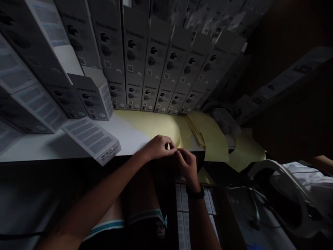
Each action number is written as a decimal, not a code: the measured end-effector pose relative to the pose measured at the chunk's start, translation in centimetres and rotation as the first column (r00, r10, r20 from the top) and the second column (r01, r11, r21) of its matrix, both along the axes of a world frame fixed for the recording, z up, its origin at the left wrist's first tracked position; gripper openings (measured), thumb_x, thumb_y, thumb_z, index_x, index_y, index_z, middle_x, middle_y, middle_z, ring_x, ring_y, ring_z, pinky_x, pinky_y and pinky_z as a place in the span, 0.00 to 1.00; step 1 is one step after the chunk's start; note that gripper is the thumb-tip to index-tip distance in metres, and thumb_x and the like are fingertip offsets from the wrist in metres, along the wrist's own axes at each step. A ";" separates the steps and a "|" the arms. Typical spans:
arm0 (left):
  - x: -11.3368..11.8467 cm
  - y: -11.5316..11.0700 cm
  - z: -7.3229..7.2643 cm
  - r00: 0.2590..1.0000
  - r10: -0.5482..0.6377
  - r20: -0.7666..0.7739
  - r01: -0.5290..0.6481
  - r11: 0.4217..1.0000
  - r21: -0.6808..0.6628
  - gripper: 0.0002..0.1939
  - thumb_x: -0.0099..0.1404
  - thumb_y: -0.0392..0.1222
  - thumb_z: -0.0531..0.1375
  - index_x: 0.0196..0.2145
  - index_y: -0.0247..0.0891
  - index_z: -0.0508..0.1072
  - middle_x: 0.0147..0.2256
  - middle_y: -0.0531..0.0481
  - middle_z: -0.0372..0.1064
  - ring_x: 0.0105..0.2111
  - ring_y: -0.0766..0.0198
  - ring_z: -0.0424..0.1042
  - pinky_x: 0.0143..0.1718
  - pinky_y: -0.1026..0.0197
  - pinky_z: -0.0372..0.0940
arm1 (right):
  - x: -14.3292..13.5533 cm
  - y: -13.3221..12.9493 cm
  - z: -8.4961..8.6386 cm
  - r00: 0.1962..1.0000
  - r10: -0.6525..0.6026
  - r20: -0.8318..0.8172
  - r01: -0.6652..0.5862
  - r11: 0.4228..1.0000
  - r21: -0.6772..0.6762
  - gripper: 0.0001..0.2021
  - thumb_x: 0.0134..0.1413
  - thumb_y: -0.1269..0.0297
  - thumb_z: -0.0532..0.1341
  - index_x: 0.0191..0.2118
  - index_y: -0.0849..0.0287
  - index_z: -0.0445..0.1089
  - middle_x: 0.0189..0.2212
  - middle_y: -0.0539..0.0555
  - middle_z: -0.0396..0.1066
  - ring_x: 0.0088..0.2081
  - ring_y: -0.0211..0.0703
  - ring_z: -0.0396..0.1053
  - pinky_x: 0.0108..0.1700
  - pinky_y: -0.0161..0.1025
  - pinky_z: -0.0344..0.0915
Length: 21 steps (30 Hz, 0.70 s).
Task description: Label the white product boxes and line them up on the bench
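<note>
My left hand is over the front edge of the white table, its thumb and fingertips pinched together. Right beside it, my right hand is also pinched, with a dark band on the wrist. The fingertips of both hands meet; anything between them is too small to make out. Yellow sheets lie on the table just behind my hands. To the left, a printed box lies flat, its corner jutting past the table's front edge.
Rows of upright printed boxes stand along the back. A folded yellow sheet hangs over the edge at right. Below are more boxes and a pale curved frame. Part of another person's arm shows at far right.
</note>
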State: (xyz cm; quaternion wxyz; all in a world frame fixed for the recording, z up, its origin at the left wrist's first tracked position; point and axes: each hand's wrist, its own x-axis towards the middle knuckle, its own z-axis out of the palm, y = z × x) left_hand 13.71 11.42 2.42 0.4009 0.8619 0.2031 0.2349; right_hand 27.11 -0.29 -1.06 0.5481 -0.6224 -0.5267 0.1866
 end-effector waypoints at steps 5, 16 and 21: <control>0.3 -0.1 0.0 1.000 0.006 -0.022 -0.005 0.999 0.051 0.05 0.61 0.35 0.62 0.30 0.35 0.79 0.30 0.50 0.75 0.28 0.71 0.69 0.32 0.68 0.61 | -0.1 0.0 -0.1 0.995 -0.020 0.095 0.022 1.000 -0.019 0.14 0.61 0.59 0.58 0.30 0.63 0.73 0.24 0.52 0.72 0.26 0.38 0.66 0.29 0.33 0.59; 0.4 -0.3 0.4 0.994 0.043 -0.101 -0.044 0.999 -0.001 0.06 0.61 0.36 0.61 0.28 0.36 0.77 0.30 0.53 0.74 0.28 0.72 0.67 0.31 0.68 0.58 | -0.8 0.3 -0.3 0.995 -0.096 0.029 0.095 0.995 0.038 0.12 0.58 0.60 0.58 0.27 0.61 0.71 0.21 0.51 0.70 0.24 0.37 0.64 0.27 0.33 0.59; 0.6 -0.3 0.3 0.989 0.117 -0.088 -0.121 0.992 -0.043 0.06 0.62 0.38 0.60 0.30 0.36 0.76 0.30 0.53 0.74 0.27 0.72 0.67 0.31 0.68 0.57 | -0.4 0.0 -0.7 0.992 -0.121 -0.023 0.122 0.992 0.031 0.12 0.56 0.60 0.59 0.27 0.62 0.72 0.22 0.51 0.71 0.24 0.37 0.65 0.28 0.33 0.59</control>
